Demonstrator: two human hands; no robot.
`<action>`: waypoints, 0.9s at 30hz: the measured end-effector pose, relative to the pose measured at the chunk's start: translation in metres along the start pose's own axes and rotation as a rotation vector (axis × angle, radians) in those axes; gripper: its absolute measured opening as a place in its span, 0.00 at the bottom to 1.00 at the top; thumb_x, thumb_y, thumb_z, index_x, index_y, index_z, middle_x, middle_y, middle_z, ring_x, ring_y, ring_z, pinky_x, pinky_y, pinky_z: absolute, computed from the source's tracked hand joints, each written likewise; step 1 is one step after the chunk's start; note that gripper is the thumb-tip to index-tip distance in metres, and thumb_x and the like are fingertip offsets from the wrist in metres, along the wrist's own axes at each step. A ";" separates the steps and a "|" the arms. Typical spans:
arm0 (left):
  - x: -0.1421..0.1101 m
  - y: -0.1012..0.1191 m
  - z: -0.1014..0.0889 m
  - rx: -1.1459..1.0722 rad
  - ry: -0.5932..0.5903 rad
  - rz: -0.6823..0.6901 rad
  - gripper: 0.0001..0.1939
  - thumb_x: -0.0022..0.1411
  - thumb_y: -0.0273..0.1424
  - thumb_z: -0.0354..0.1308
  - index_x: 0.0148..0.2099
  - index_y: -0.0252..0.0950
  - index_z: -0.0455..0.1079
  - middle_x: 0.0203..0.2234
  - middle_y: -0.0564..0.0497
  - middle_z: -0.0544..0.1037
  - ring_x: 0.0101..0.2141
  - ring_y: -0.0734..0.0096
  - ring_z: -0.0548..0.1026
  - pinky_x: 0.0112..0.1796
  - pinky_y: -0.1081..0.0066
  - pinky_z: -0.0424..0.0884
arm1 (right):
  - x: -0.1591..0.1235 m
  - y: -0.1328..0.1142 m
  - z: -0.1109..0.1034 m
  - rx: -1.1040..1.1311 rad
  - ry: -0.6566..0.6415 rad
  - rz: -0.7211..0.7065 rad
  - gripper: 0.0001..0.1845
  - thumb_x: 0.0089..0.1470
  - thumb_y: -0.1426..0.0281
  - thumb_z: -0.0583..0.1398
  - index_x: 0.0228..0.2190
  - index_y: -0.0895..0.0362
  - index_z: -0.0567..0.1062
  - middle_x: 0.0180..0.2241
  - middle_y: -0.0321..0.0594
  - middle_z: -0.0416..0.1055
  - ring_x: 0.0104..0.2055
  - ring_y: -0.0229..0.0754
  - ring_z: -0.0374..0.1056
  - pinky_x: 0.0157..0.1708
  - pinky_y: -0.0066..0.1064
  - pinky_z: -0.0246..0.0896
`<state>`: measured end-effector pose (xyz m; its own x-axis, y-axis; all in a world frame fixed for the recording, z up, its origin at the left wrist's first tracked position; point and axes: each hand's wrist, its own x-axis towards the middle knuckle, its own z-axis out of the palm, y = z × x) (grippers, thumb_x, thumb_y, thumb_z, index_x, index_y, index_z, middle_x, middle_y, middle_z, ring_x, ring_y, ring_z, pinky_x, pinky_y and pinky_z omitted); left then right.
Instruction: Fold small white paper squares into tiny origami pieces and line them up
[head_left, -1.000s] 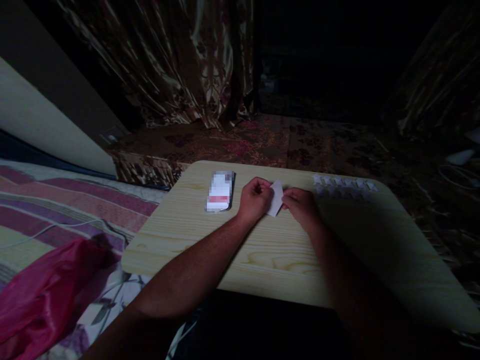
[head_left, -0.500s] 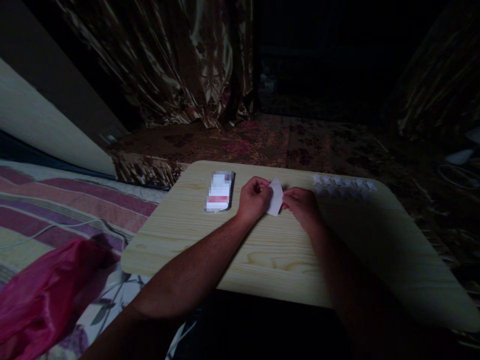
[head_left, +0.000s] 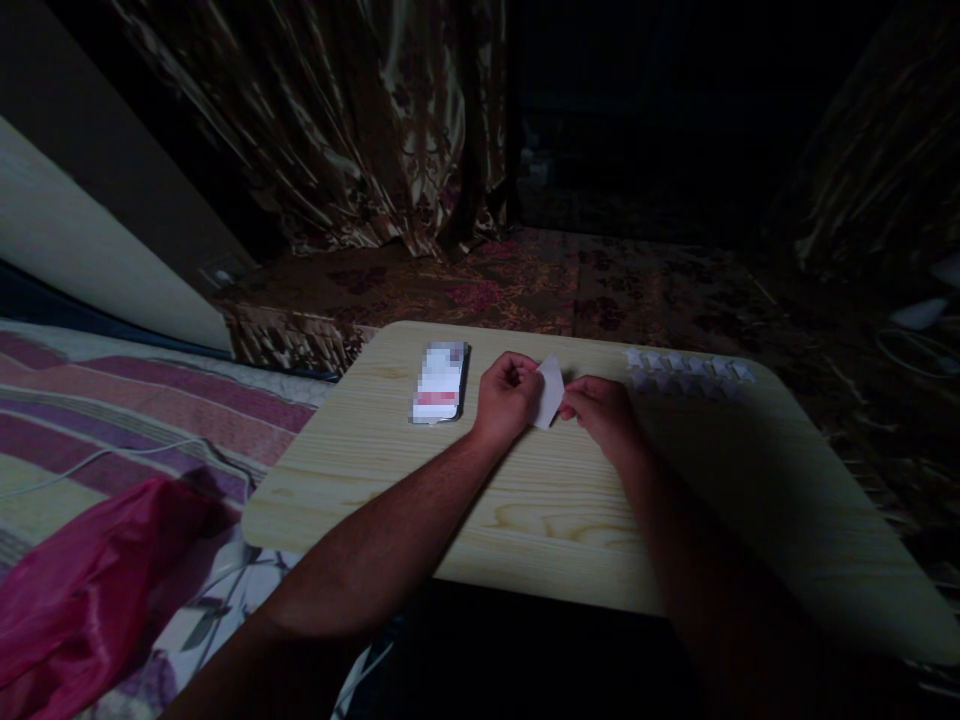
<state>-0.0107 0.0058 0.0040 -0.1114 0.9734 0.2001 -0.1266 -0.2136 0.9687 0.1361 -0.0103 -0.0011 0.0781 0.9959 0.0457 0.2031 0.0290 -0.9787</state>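
Observation:
A small white sheet of paper [head_left: 549,394] with angled edges is held up between my hands, above the table. My left hand [head_left: 508,395] pinches its left side, with the fingers curled. At the paper's right edge, the fingertips of my right hand [head_left: 600,405] are pressed together on it. To the right of my right hand lie two rows of small folded white paper pieces [head_left: 686,373], several in each row; they look star-like or knotted.
A lit phone [head_left: 438,384] lies left of my hands on the pale wooden table [head_left: 360,460]. Left of the table is a bed with a striped cover [head_left: 277,420], a pink cloth [head_left: 97,590] and a white cable [head_left: 150,450]. Patterned curtains [head_left: 420,110] hang behind.
The paper has tilted slightly and shifted a little to the left. Both hands keep nearly the same place and hold.

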 end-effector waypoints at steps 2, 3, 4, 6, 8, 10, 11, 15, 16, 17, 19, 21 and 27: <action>0.001 -0.001 0.000 0.004 0.002 0.005 0.07 0.50 0.30 0.62 0.32 0.35 0.68 0.23 0.55 0.71 0.21 0.79 0.65 0.22 0.78 0.59 | 0.000 0.000 0.000 -0.006 -0.009 -0.001 0.05 0.42 0.70 0.60 0.23 0.58 0.74 0.18 0.35 0.72 0.18 0.35 0.64 0.18 0.25 0.53; 0.001 -0.001 -0.001 0.004 0.005 0.006 0.07 0.50 0.30 0.62 0.33 0.35 0.68 0.23 0.55 0.71 0.21 0.79 0.65 0.22 0.78 0.59 | -0.001 -0.001 -0.001 -0.010 -0.012 0.003 0.05 0.43 0.69 0.60 0.23 0.58 0.74 0.18 0.35 0.72 0.18 0.35 0.64 0.18 0.25 0.54; 0.001 -0.002 -0.001 0.000 0.009 0.003 0.08 0.50 0.30 0.62 0.33 0.35 0.68 0.22 0.55 0.71 0.21 0.79 0.65 0.22 0.78 0.59 | -0.001 -0.002 -0.002 -0.013 -0.013 0.008 0.06 0.43 0.68 0.60 0.24 0.58 0.74 0.18 0.34 0.72 0.17 0.35 0.63 0.18 0.26 0.55; 0.002 -0.003 -0.002 -0.017 0.010 -0.010 0.09 0.49 0.31 0.63 0.34 0.35 0.68 0.22 0.56 0.70 0.21 0.79 0.65 0.22 0.78 0.58 | -0.001 -0.004 -0.003 -0.013 -0.014 0.005 0.09 0.46 0.65 0.60 0.25 0.58 0.75 0.18 0.34 0.71 0.18 0.35 0.63 0.19 0.26 0.55; 0.003 -0.006 -0.002 -0.036 -0.007 -0.027 0.09 0.49 0.31 0.63 0.34 0.35 0.69 0.21 0.57 0.70 0.20 0.80 0.64 0.22 0.78 0.58 | 0.000 -0.006 -0.005 0.003 -0.002 -0.019 0.12 0.48 0.63 0.60 0.27 0.59 0.76 0.19 0.35 0.71 0.19 0.35 0.63 0.19 0.26 0.54; 0.003 -0.008 -0.003 -0.052 -0.041 -0.035 0.09 0.49 0.31 0.64 0.34 0.35 0.70 0.21 0.57 0.69 0.20 0.80 0.65 0.22 0.78 0.59 | 0.000 -0.007 -0.005 0.042 0.021 -0.051 0.14 0.48 0.62 0.61 0.31 0.59 0.78 0.21 0.35 0.72 0.22 0.35 0.65 0.20 0.25 0.55; 0.003 -0.009 -0.003 -0.055 -0.062 -0.036 0.09 0.49 0.31 0.64 0.34 0.35 0.70 0.21 0.57 0.70 0.20 0.79 0.65 0.23 0.78 0.60 | 0.001 -0.007 -0.005 0.064 0.032 -0.064 0.15 0.47 0.62 0.62 0.33 0.59 0.77 0.21 0.35 0.72 0.22 0.35 0.65 0.21 0.25 0.55; 0.001 -0.011 -0.002 -0.039 -0.151 -0.036 0.09 0.50 0.31 0.64 0.35 0.34 0.72 0.21 0.56 0.71 0.21 0.79 0.67 0.24 0.77 0.62 | 0.002 -0.006 -0.004 0.071 0.053 -0.075 0.14 0.45 0.63 0.63 0.32 0.59 0.76 0.20 0.34 0.72 0.21 0.35 0.64 0.21 0.26 0.56; 0.001 -0.011 -0.002 -0.033 -0.168 -0.041 0.09 0.50 0.31 0.64 0.35 0.34 0.73 0.21 0.55 0.71 0.21 0.79 0.67 0.24 0.77 0.62 | 0.002 -0.005 -0.004 0.055 0.060 -0.075 0.12 0.45 0.63 0.62 0.31 0.59 0.76 0.19 0.34 0.71 0.20 0.35 0.64 0.21 0.27 0.56; 0.000 -0.011 -0.002 -0.031 -0.181 -0.049 0.10 0.50 0.31 0.64 0.36 0.34 0.73 0.21 0.55 0.72 0.21 0.78 0.67 0.23 0.77 0.62 | 0.002 -0.005 -0.004 0.039 0.067 -0.075 0.11 0.44 0.64 0.62 0.29 0.59 0.75 0.19 0.34 0.71 0.20 0.36 0.64 0.21 0.27 0.56; 0.000 -0.011 -0.002 -0.031 -0.199 -0.070 0.11 0.49 0.30 0.64 0.38 0.34 0.74 0.22 0.55 0.73 0.21 0.78 0.68 0.23 0.77 0.62 | 0.002 -0.006 -0.004 0.022 0.077 -0.073 0.10 0.44 0.64 0.61 0.27 0.58 0.75 0.18 0.33 0.70 0.20 0.36 0.64 0.22 0.27 0.57; 0.000 -0.011 -0.002 -0.036 -0.219 -0.092 0.13 0.48 0.29 0.64 0.40 0.34 0.75 0.23 0.54 0.74 0.21 0.77 0.69 0.23 0.76 0.63 | 0.001 -0.007 -0.005 0.023 0.069 -0.057 0.09 0.43 0.65 0.61 0.27 0.58 0.74 0.18 0.33 0.70 0.20 0.36 0.63 0.21 0.27 0.57; 0.000 -0.011 -0.003 -0.057 -0.249 -0.101 0.14 0.47 0.28 0.63 0.39 0.34 0.77 0.21 0.54 0.74 0.20 0.77 0.68 0.24 0.76 0.63 | -0.001 -0.010 -0.005 0.018 -0.004 -0.062 0.08 0.44 0.66 0.60 0.27 0.57 0.72 0.19 0.33 0.71 0.19 0.35 0.62 0.20 0.26 0.55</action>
<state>-0.0126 0.0075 -0.0070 0.1496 0.9789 0.1395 -0.1812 -0.1115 0.9771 0.1387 -0.0121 0.0102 0.0622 0.9924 0.1058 0.1897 0.0923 -0.9775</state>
